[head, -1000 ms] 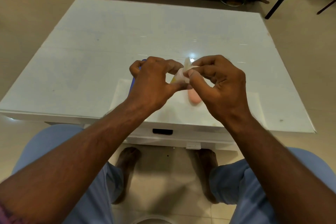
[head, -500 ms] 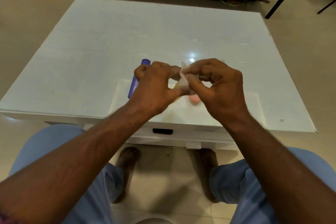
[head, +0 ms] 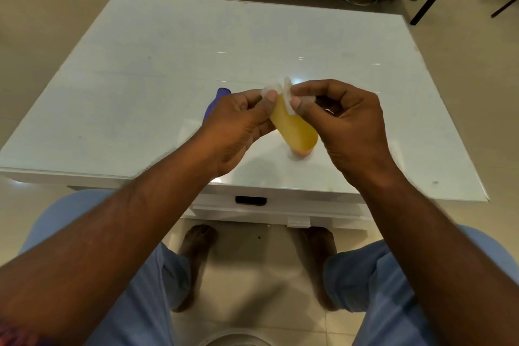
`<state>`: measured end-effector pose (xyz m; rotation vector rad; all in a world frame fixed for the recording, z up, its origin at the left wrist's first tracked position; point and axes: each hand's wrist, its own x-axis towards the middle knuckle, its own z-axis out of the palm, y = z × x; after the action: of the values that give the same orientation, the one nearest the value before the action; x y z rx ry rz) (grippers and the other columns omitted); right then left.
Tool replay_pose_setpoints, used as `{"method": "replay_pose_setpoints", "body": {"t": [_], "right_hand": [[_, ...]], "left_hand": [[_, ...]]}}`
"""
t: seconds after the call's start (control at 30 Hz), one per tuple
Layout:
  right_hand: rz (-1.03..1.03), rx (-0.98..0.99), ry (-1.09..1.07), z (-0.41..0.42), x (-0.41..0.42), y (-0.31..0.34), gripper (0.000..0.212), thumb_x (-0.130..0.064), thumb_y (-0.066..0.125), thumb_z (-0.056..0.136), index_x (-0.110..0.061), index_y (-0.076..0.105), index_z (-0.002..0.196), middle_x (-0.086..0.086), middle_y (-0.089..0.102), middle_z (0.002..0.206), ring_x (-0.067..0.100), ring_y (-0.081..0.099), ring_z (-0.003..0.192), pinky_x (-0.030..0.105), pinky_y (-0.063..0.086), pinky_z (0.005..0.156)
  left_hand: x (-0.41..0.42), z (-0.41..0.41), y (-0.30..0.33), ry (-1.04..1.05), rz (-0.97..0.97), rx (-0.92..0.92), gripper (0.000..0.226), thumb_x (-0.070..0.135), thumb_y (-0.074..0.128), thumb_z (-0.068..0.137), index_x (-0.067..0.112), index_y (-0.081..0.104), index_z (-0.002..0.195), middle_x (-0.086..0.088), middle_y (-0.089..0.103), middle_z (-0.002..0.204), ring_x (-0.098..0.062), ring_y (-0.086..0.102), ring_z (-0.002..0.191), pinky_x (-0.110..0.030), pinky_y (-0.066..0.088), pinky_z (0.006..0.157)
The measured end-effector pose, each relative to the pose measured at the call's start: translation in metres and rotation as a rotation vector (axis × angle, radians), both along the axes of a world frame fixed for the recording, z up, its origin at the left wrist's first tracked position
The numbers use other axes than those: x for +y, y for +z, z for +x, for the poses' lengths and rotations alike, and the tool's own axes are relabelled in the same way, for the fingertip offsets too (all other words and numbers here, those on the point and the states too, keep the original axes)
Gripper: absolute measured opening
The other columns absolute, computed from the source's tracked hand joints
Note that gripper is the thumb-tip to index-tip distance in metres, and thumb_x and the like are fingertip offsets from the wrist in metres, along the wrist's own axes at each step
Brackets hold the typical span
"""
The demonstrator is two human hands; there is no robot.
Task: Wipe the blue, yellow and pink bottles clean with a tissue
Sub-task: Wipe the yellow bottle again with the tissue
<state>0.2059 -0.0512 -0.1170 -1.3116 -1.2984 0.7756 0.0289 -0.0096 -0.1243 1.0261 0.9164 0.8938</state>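
Yellow bottle (head: 295,128) now exposed, pink bottle (head: 302,152) mostly hidden

White table (head: 168,70), beige tiled floor (head: 42,8)

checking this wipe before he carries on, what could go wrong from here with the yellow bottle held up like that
1. The left hand pinches only the yellow bottle near its top, so the bottle could slip and fall onto the pink bottle lying on the table below.
2. The tissue is a small wad pinched by the right hand; it may tear or drop.
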Motion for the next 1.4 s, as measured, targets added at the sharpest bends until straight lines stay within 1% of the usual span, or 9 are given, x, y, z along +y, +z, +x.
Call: {"method": "replay_pose_setpoints", "body": {"t": [0.17, 0.27, 0.47, 0.6, 0.9, 1.03, 1.17, 1.3, 1.4], "right_hand": [[-0.021, -0.054, -0.034, 0.006, 0.003, -0.002, 0.021, -0.017, 0.080, 0.093, -0.016, 0.080, 0.114, 0.000, 0.080, 0.111, 0.018, 0.076, 0.102, 0.034, 0.063, 0.088], [0.008, -0.144, -0.059, 0.004, 0.001, -0.001, 0.024, -0.021, 0.080, 0.093, -0.018, 0.080, 0.118, -0.002, 0.079, 0.113, 0.013, 0.075, 0.100, 0.029, 0.064, 0.087], [-0.028, -0.167, -0.002, 0.004, -0.004, -0.001, 0.014, -0.013, 0.080, 0.090, -0.018, 0.083, 0.103, -0.004, 0.080, 0.098, 0.008, 0.074, 0.084, 0.022, 0.060, 0.075], [0.028, -0.160, -0.075, 0.000, -0.002, -0.003, 0.014, -0.016, 0.079, 0.092, -0.018, 0.082, 0.106, -0.002, 0.080, 0.103, 0.013, 0.076, 0.093, 0.029, 0.064, 0.083], [0.045, -0.123, -0.120, 0.002, -0.001, -0.002, 0.012, -0.019, 0.080, 0.093, -0.016, 0.081, 0.105, -0.003, 0.080, 0.101, 0.014, 0.077, 0.094, 0.038, 0.065, 0.086], [-0.006, -0.187, -0.077, 0.003, -0.004, -0.004, 0.008, -0.017, 0.082, 0.090, -0.018, 0.081, 0.098, -0.007, 0.079, 0.096, 0.011, 0.075, 0.089, 0.030, 0.064, 0.083], [0.104, -0.218, -0.101, -0.004, -0.005, -0.005, 0.011, -0.019, 0.082, 0.091, -0.016, 0.081, 0.101, -0.001, 0.079, 0.098, 0.012, 0.075, 0.092, 0.024, 0.062, 0.080], [-0.074, -0.164, -0.131, 0.003, 0.000, -0.004, 0.007, -0.020, 0.081, 0.091, -0.022, 0.081, 0.097, -0.009, 0.079, 0.095, 0.005, 0.074, 0.088, 0.023, 0.059, 0.081], [-0.303, -0.054, 0.006, -0.001, -0.005, -0.009, 0.009, -0.013, 0.078, 0.092, -0.022, 0.079, 0.095, -0.005, 0.078, 0.100, 0.019, 0.075, 0.097, 0.034, 0.064, 0.083]], "left_hand": [[-0.005, 0.007, -0.002, -0.045, -0.101, -0.061, 0.033, 0.012, 0.054, 0.102, -0.001, 0.060, 0.132, -0.012, 0.072, 0.123, -0.021, 0.070, 0.115, -0.036, 0.052, 0.105], [-0.005, 0.007, -0.004, -0.074, -0.053, 0.015, 0.035, 0.015, 0.053, 0.103, 0.000, 0.059, 0.133, -0.012, 0.071, 0.125, -0.023, 0.069, 0.116, -0.041, 0.054, 0.103], [0.002, -0.002, -0.001, 0.011, 0.018, 0.111, 0.033, 0.025, 0.051, 0.105, 0.009, 0.063, 0.131, -0.007, 0.073, 0.123, -0.022, 0.068, 0.117, -0.047, 0.048, 0.110], [-0.001, 0.000, -0.002, -0.021, 0.102, 0.206, 0.040, 0.034, 0.057, 0.098, 0.014, 0.064, 0.132, -0.004, 0.073, 0.123, -0.023, 0.066, 0.120, -0.051, 0.045, 0.111], [-0.003, 0.002, -0.001, -0.016, 0.218, 0.249, 0.038, 0.030, 0.055, 0.102, 0.011, 0.061, 0.135, -0.004, 0.072, 0.125, -0.024, 0.066, 0.120, -0.051, 0.048, 0.108], [0.002, -0.002, 0.001, 0.094, 0.147, 0.150, 0.033, 0.024, 0.053, 0.104, 0.008, 0.063, 0.132, -0.005, 0.074, 0.120, -0.021, 0.069, 0.115, -0.044, 0.050, 0.107], [-0.002, 0.000, 0.000, 0.018, 0.203, 0.231, 0.039, 0.032, 0.057, 0.100, 0.012, 0.064, 0.132, -0.004, 0.073, 0.123, -0.023, 0.067, 0.119, -0.049, 0.049, 0.108], [0.002, 0.000, 0.001, 0.037, 0.103, 0.195, 0.029, 0.028, 0.057, 0.101, 0.014, 0.068, 0.124, -0.003, 0.075, 0.117, -0.022, 0.069, 0.115, -0.048, 0.049, 0.108], [0.007, -0.003, 0.002, 0.094, -0.055, 0.126, 0.020, 0.021, 0.051, 0.105, 0.017, 0.071, 0.105, 0.005, 0.079, 0.094, -0.014, 0.073, 0.094, -0.040, 0.055, 0.098]]}}
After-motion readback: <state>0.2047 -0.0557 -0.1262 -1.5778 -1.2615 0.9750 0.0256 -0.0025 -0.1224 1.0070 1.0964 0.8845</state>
